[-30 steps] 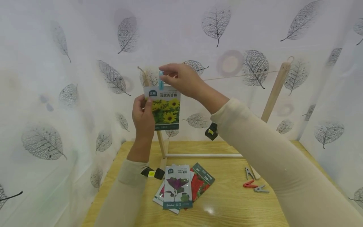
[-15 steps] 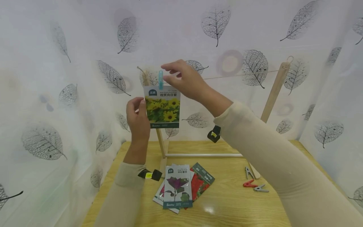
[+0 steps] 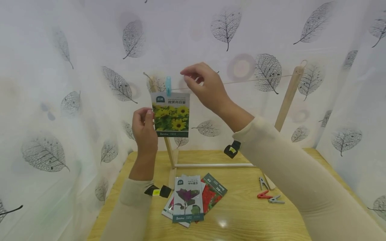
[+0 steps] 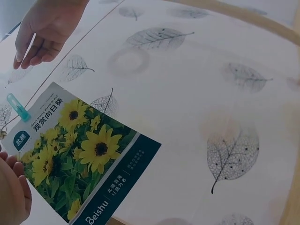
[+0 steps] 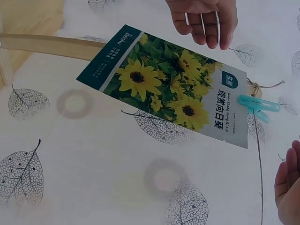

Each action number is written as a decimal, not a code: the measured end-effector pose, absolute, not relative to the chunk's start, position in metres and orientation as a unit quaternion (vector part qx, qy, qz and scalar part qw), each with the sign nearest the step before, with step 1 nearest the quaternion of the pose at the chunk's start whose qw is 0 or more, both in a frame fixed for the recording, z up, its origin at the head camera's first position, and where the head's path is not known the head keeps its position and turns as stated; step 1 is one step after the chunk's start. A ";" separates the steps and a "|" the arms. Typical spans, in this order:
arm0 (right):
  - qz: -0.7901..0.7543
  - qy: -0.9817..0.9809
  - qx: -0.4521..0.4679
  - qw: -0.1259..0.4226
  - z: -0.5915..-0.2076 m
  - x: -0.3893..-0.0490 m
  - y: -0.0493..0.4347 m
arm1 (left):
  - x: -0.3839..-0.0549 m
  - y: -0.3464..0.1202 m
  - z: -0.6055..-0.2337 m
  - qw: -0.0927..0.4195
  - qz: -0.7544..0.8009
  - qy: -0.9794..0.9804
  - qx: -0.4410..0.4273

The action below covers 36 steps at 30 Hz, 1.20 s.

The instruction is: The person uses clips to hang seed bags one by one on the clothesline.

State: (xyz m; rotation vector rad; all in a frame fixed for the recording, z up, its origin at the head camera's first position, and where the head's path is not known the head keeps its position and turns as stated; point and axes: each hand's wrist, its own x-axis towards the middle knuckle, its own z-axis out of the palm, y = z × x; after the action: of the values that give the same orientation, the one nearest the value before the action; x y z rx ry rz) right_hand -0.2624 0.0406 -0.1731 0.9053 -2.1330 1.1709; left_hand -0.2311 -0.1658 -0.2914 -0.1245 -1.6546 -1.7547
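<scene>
The sunflower packet [image 3: 170,117] hangs from the cord [image 3: 241,81] by one blue clip [image 3: 168,86] set left of centre on its top edge. The left hand [image 3: 145,130], fingers loosely bent and holding nothing, is just beside the packet's left edge; the right hand [image 3: 205,86], likewise unloaded, is near the clip. Slippage or tilting may occur if the clip's bite is too shallow, and contact from the left hand could set the packet swinging

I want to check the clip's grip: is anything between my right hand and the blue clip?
Nothing visible: open air separates your right hand from the clip. The string runs on from the clip but doesn't appear to block it.
</scene>
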 end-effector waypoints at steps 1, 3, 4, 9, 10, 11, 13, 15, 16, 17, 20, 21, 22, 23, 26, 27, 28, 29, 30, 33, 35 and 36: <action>0.437 -0.789 0.337 0.270 -0.174 -0.261 0.042 | -0.230 -0.165 -0.291 0.355 -0.680 -0.639 -0.052; 0.443 -0.785 0.338 0.269 -0.178 -0.259 0.046 | -0.229 -0.165 -0.292 0.354 -0.686 -0.633 -0.062; 0.445 -0.784 0.339 0.269 -0.180 -0.258 0.048 | -0.229 -0.165 -0.292 0.352 -0.688 -0.631 -0.064; 0.461 -0.781 0.336 0.254 -0.191 -0.250 0.057 | -0.226 -0.165 -0.296 0.336 -0.703 -0.622 -0.072; 0.464 -0.779 0.338 0.253 -0.193 -0.248 0.059 | -0.225 -0.165 -0.297 0.333 -0.706 -0.621 -0.074; 0.467 -0.777 0.341 0.251 -0.196 -0.246 0.061 | -0.225 -0.165 -0.298 0.331 -0.709 -0.618 -0.078; 0.469 -0.773 0.346 0.250 -0.199 -0.243 0.064 | -0.224 -0.165 -0.300 0.327 -0.716 -0.611 -0.087; 0.470 -0.769 0.350 0.254 -0.203 -0.240 0.067 | -0.223 -0.164 -0.302 0.325 -0.716 -0.610 -0.093; 0.472 -0.767 0.352 0.254 -0.205 -0.239 0.068 | -0.223 -0.164 -0.303 0.325 -0.715 -0.611 -0.094; 0.473 -0.766 0.353 0.255 -0.206 -0.237 0.069 | -0.222 -0.164 -0.304 0.325 -0.715 -0.612 -0.095; 0.474 -0.764 0.354 0.258 -0.210 -0.235 0.073 | -0.220 -0.163 -0.305 0.324 -0.711 -0.617 -0.093; 0.475 -0.763 0.355 0.258 -0.212 -0.234 0.073 | -0.219 -0.162 -0.305 0.324 -0.710 -0.619 -0.091; 0.476 -0.764 0.353 0.257 -0.213 -0.233 0.074 | -0.218 -0.162 -0.306 0.324 -0.706 -0.623 -0.087; 0.477 -0.764 0.351 0.256 -0.214 -0.233 0.075 | -0.217 -0.162 -0.306 0.323 -0.704 -0.627 -0.084; 0.486 -0.763 0.344 0.250 -0.219 -0.230 0.076 | -0.214 -0.161 -0.307 0.320 -0.698 -0.636 -0.073; 0.489 -0.763 0.342 0.248 -0.220 -0.229 0.077 | -0.213 -0.161 -0.308 0.317 -0.698 -0.638 -0.067; 0.493 -0.763 0.339 0.246 -0.222 -0.228 0.077 | -0.213 -0.160 -0.308 0.315 -0.702 -0.636 -0.065; 0.495 -0.762 0.338 0.244 -0.223 -0.227 0.078 | -0.212 -0.160 -0.309 0.313 -0.704 -0.634 -0.063; 0.497 -0.762 0.336 0.243 -0.225 -0.226 0.078 | -0.211 -0.159 -0.309 0.311 -0.709 -0.630 -0.061; 0.498 -0.765 0.330 0.240 -0.230 -0.224 0.080 | -0.210 -0.158 -0.312 0.310 -0.716 -0.622 -0.059; 0.498 -0.766 0.328 0.239 -0.233 -0.222 0.081 | -0.209 -0.158 -0.315 0.310 -0.717 -0.621 -0.060; 0.499 -0.765 0.329 0.239 -0.234 -0.221 0.082 | -0.209 -0.157 -0.316 0.308 -0.717 -0.622 -0.061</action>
State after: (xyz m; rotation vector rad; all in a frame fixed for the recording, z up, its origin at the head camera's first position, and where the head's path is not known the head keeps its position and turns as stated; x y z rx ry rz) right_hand -0.2214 0.0819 -0.2342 0.9009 -2.0954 1.3648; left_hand -0.2088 -0.1575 -0.3160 -0.1612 -1.6443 -1.8963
